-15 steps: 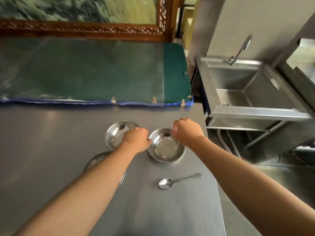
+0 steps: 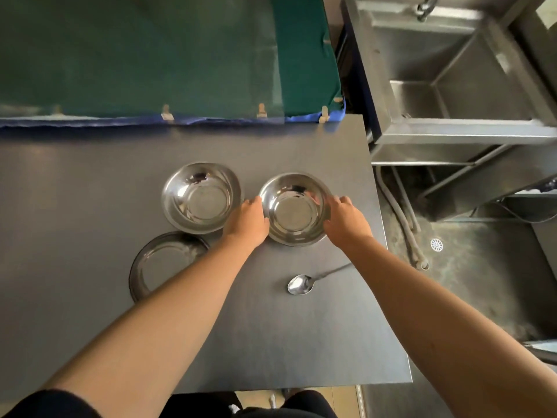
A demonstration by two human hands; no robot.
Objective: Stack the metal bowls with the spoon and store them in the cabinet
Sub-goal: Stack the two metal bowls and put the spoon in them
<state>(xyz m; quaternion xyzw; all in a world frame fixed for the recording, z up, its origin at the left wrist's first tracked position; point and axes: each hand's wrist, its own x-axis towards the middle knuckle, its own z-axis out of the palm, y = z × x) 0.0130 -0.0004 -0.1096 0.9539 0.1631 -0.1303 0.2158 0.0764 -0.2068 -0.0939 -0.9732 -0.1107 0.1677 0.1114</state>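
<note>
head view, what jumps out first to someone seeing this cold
Two bare hands frame a shiny metal bowl at the middle of the grey table: the left hand and the right hand each press against its rim. A second bowl sits just left of it, a flat metal plate nearer the person, and a spoon lies alone toward the table's right edge.

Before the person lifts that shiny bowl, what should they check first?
1. Both hands on the round steel bowl: ok, left hand and right hand flank its rim.
2. Firm grip: cannot tell.
3. Second steel bowl empty and ready to stack: ok.
4. Flat steel plate out of the way: ok.
5. Metal spoon lying apart on the grey table: ok.
</note>
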